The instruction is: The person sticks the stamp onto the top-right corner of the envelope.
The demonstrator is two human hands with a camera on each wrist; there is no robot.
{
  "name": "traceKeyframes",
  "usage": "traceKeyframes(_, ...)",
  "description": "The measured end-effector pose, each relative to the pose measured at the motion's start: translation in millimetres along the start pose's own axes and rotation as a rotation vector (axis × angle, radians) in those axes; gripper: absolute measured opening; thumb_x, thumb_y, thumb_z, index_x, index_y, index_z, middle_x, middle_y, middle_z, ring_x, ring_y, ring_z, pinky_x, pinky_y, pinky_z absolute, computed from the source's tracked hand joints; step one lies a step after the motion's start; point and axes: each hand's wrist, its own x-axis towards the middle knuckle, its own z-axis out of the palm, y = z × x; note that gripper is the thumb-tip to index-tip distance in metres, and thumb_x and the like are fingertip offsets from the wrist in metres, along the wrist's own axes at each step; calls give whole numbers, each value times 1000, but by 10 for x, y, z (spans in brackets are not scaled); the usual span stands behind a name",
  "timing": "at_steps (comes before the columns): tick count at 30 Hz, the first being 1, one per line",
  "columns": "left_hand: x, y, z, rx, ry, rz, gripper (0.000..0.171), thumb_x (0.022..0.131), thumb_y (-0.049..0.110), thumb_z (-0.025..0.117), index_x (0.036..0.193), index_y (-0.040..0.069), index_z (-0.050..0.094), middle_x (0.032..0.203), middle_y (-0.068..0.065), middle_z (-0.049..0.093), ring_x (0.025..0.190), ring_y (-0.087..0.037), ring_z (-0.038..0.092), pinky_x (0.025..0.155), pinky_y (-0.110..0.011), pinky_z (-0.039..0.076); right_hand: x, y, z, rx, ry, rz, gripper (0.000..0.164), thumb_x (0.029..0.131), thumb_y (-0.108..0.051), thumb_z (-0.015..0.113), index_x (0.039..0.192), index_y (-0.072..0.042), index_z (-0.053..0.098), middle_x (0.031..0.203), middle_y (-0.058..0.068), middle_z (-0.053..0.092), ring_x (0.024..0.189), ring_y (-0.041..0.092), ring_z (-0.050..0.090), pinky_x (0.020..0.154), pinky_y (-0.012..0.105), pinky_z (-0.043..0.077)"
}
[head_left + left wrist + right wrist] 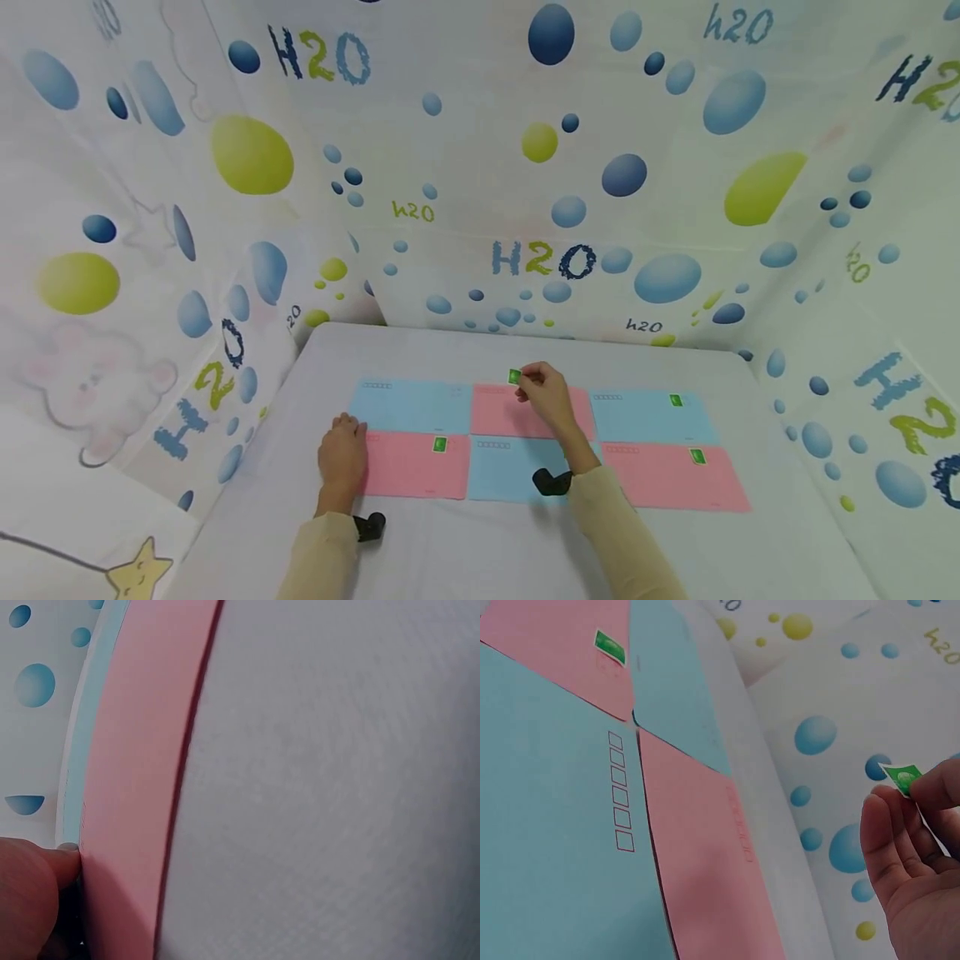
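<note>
My right hand (546, 395) pinches a small green stamp (514, 377) between thumb and fingertips, above the far edge of the middle pink envelope (491, 417). In the right wrist view the stamp (906, 778) has a white border and a slightly bent corner. My left hand (342, 456) rests at the left edge of the near-left pink envelope (412, 475), its fingertips by the corner of the far-left blue envelope (412, 407). The left wrist view shows the thumb (64, 864) at the border between pink and blue. The near-left pink envelope bears a green stamp (440, 445).
Two rows of alternating blue and pink envelopes lie side by side on a white-covered table (420, 550). Green stamps sit on the far-right blue envelope (637, 421) and near-right pink envelope (667, 483). The near-middle blue envelope (506, 475) lies partly under the right forearm. Patterned sheets (480, 167) enclose the table.
</note>
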Motion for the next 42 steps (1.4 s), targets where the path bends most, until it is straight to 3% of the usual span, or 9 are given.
traceKeyframes(3, -5, -3, -3, -5, 2, 4, 41, 104, 15, 50, 134, -14, 55, 146, -33, 46, 139, -48, 43, 112, -59, 39, 26, -3, 75, 0, -12, 3, 18, 95, -10, 62, 111, -1, 64, 101, 26, 66, 74, 20, 69, 81, 50, 61)
traceKeyframes(8, -6, -11, -3, -8, 17, 5, 41, 104, 15, 50, 133, -14, 56, 145, -33, 47, 138, -48, 45, 110, -59, 41, 70, -3, 210, 0, -31, 3, 18, 95, -10, 61, 112, -2, 64, 96, 17, 66, 72, 15, 68, 85, 55, 59)
traceKeyframes(16, -11, -45, 39, -26, 29, -5, 40, 104, 14, 50, 133, -13, 56, 145, -32, 46, 139, -47, 43, 113, -58, 38, 72, 14, 407, -12, -54, 1, 17, 96, -10, 60, 111, -3, 64, 94, 15, 66, 77, 24, 70, 84, 55, 59)
traceKeyframes(25, -31, -11, 20, -41, 74, 2, 38, 102, 13, 53, 129, -13, 59, 142, -32, 51, 137, -47, 46, 111, -59, 40, 103, 50, 603, -59, -71, -6, 19, 96, -10, 60, 110, 0, 64, 93, 13, 67, 74, 21, 70, 76, 42, 62)
traceKeyframes(31, -34, 5, 21, -75, 103, 10, 35, 101, 11, 56, 125, -13, 62, 139, -32, 54, 134, -47, 49, 108, -60, 44, 144, 75, 727, -67, -79, 9, 18, 96, -9, 60, 110, 1, 65, 90, 15, 67, 70, 18, 69, 74, 45, 63)
traceKeyframes(42, -41, 20, 6, -87, 121, 9, 34, 100, 11, 57, 124, -13, 64, 137, -32, 55, 133, -47, 52, 107, -60, 45, 215, 74, 939, -87, -139, 39, 20, 98, -11, 56, 112, 1, 64, 97, 19, 68, 73, 20, 71, 72, 39, 63)
